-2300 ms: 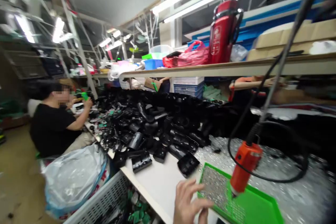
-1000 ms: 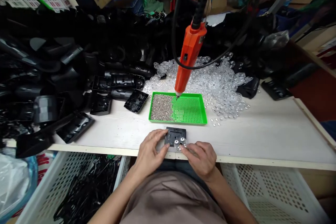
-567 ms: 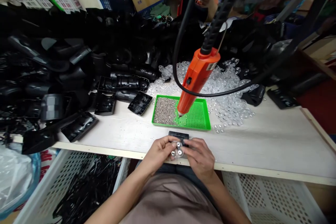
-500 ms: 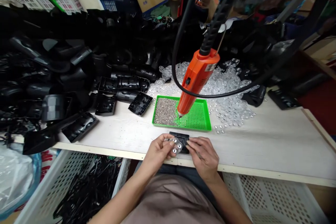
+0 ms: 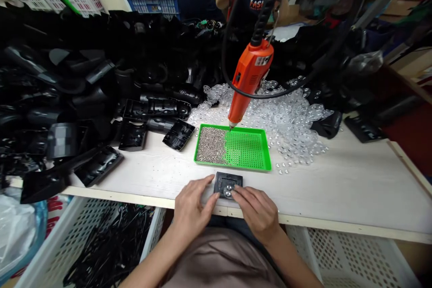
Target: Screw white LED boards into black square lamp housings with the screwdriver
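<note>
A rectangular black block [image 5: 219, 181] with a recessed top lies at the table's front edge. On it sits a clear plastic lens piece [image 5: 227, 190] with round, shiny lenses. The fingertips of my right hand [image 5: 259, 212] are closed together on the right side of this lens piece. My left hand [image 5: 193, 204] is at the block's left side, thumb and fingers spread, its thumb by the lower left corner. Just beyond the block lies a green tray [image 5: 266, 148], its left half filled with small metal screws [image 5: 211, 144]. An orange electric screwdriver [image 5: 248, 76] hangs above, its tip over the tray.
Clear lens pieces [image 5: 290, 121] are heaped behind and right of the tray. Black plastic housings [image 5: 155, 108] pile up at the left and back. Below the table edge stand white baskets [image 5: 64, 229], the left one holding black cables [image 5: 104, 247]. Another person [image 5: 256, 4] is across the table.
The lens piece has gone from my left hand onto the black block, where my right fingers hold it. My left hand has spread open. The screwdriver has swung up and away.
</note>
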A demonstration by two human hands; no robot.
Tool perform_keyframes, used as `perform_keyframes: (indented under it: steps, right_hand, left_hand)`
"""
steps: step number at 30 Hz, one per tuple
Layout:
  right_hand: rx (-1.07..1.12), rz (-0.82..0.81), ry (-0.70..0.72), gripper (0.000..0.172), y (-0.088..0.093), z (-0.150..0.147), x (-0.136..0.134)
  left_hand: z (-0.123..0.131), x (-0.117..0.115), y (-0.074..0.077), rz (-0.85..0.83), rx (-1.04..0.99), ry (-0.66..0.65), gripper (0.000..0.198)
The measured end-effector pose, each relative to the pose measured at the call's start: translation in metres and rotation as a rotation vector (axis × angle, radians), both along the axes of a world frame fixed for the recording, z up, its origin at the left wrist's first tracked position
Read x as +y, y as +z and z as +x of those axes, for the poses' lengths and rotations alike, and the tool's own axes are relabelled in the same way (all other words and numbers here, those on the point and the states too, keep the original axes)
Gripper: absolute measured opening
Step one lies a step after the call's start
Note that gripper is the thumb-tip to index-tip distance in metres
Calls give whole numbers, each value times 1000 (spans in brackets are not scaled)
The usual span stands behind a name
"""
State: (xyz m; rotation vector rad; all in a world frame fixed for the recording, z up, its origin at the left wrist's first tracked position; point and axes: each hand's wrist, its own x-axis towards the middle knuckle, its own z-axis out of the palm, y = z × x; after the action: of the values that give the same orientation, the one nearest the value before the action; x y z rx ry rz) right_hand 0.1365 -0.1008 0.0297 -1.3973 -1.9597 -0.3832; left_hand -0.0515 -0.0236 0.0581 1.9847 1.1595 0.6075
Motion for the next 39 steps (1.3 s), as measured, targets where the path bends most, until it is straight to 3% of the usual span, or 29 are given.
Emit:
perform_keyframes:
  steps: [2, 4, 6, 11, 15, 20, 23, 27, 33, 36, 39]
  right_hand:
    - [-36, -28, 3, 25, -4, 4, 4]
    - [-89, -68, -10, 22, -6, 6, 8]
    - [-124, -110, -33, 19, -5, 6, 10]
    - [-147, -150, -98, 18, -3, -6, 8]
    - [-72, -76, -221, 24, -15, -24, 5]
    - [24, -70, -131, 27, -15, -21, 3]
    - [6, -28, -87, 29, 3, 8, 1]
    - [10, -12, -301, 33, 18, 67, 1]
    - [-86, -42, -572, 35, -1, 120, -8]
    - [-70, 1, -739, 40, -12, 150, -44]
    - [110, -1, -1048, 43, -28, 197, -117]
  left_hand:
    - [1, 11, -7, 182, 73, -139, 51]
    - [6, 21, -17, 233, 127, -269, 63]
    - [11, 26, -27, 243, 161, -318, 68]
    - [14, 26, -42, 269, 159, -314, 68]
    - [10, 22, -45, 292, 178, -304, 64]
    - [6, 21, -49, 355, 188, -249, 65]
    - [3, 22, -52, 404, 184, -239, 65]
    - [1, 22, -55, 443, 174, -218, 66]
    - [-4, 24, -65, 548, 107, -71, 40]
    - [-7, 26, -69, 531, 85, -22, 38]
    - [-7, 29, -69, 470, 85, -19, 40]
